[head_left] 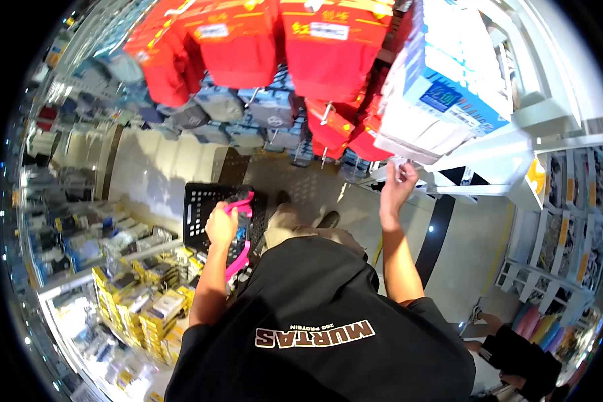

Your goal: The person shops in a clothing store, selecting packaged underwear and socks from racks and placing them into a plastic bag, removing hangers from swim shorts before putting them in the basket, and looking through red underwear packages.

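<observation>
My left hand [222, 225] is closed round the pink handle [239, 260] of a black shopping basket [195, 218]. Slotted walls surround the basket's contents, which I cannot make out clearly. Raised at the right, my right hand [400, 182] has its fingers pinched at the lower edge of white fabric goods [415, 137], which look like socks hanging under a blue-and-white card [442, 95]. A small white bit shows at the fingertips. Red packaged fabric goods [328, 57] hang on hooks just left of them.
Grey and blue packaged goods [221, 107] hang behind the red ones. Yellow-edged packs [147, 308] lie in a display at lower left. Another person [516, 355] is at lower right, near a shelf rack [569, 221]. A tiled floor [409, 231] with a dark stripe runs below.
</observation>
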